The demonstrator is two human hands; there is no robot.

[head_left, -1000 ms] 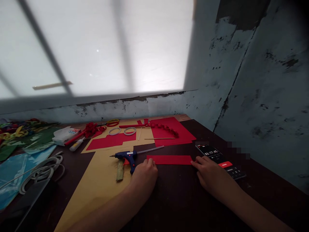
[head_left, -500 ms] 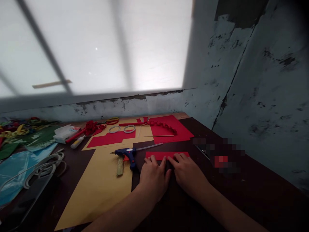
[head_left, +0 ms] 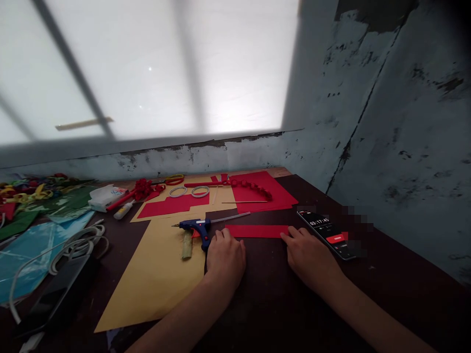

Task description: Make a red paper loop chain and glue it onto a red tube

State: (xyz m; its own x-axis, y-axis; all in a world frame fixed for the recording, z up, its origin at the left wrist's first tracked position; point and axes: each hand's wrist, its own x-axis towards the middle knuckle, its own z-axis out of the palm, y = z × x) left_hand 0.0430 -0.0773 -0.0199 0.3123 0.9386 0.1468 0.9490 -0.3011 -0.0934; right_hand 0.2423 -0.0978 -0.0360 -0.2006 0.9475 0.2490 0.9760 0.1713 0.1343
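A narrow red paper strip (head_left: 257, 231) lies lengthwise across the dark table in front of me. My left hand (head_left: 226, 255) is at its left end, fingers curled down onto the paper. At the opposite end, the fingertips of my right hand (head_left: 309, 251) are closed on the strip's corner. Both thumbs are partly hidden. Just left of my left hand, a blue glue gun (head_left: 196, 226) with a clear glue stick in its back rests on a short greenish tube (head_left: 187, 245).
A phone (head_left: 327, 238) lies right of my right hand. Tan paper (head_left: 154, 279) spreads to the left. Farther back are red paper sheets (head_left: 279, 189), two rings (head_left: 200, 191), a red twisted garland (head_left: 253, 189), scissors (head_left: 174, 179) and a glue bottle (head_left: 124, 211). A black box (head_left: 59, 299) with white cable sits at left.
My hands have slid apart along the red paper strip, from near its middle to its two ends. More of the strip shows between them. The view has shifted slightly.
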